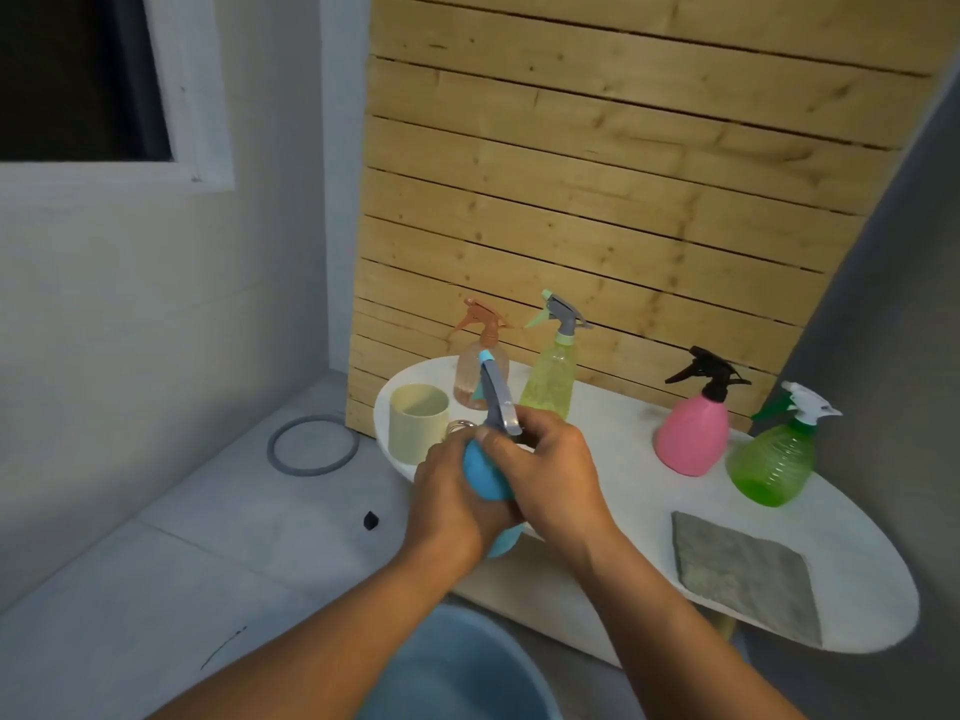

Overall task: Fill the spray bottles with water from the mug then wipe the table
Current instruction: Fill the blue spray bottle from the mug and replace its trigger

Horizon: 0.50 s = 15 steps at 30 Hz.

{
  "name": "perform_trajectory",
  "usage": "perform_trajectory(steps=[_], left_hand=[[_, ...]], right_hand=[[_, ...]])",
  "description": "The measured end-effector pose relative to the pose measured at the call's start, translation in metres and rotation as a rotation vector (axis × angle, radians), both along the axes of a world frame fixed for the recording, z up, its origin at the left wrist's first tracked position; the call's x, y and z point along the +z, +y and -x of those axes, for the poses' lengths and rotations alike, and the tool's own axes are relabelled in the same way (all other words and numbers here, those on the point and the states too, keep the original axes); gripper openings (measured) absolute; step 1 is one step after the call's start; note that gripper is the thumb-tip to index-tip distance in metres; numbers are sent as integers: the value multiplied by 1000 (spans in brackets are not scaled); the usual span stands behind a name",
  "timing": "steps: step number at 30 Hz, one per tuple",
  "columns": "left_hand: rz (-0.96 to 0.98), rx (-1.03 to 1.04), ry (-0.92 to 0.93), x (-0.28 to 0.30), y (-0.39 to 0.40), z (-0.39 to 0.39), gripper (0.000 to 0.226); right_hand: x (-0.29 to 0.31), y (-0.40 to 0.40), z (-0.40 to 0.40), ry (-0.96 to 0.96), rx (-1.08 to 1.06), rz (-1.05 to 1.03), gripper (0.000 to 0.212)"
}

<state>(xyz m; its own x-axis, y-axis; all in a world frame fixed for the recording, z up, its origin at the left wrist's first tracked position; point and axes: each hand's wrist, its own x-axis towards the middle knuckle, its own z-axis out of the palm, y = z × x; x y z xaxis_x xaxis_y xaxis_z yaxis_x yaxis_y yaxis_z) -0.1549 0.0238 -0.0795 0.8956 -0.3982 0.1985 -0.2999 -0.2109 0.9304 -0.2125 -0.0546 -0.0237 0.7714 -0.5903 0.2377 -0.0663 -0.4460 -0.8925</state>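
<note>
Blue spray bottle held tilted over the near left edge of the white tabletop. Left hand wraps its body to steady it; right hand grips the neck under the grey trigger head, probably to twist it. Cream mug stands just beyond, within reach for pouring. Four other bottles wait farther back; grey cloth lies near right.

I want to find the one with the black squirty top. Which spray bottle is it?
The pink spray bottle, standing on the white table beside the bright green one. Only it has a black top; the others' tops are orange, grey or white.
</note>
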Motion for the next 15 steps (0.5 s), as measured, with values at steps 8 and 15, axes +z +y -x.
perform_trajectory(steps=[8,15], left_hand=[[-1,72,-33,-7,-79,4,64],[-106,205,-95,-29,-117,-4,49]], right_hand=[[4,-71,-1,76,-91,33,25],[-3,-101,-8,207,27,127,10]])
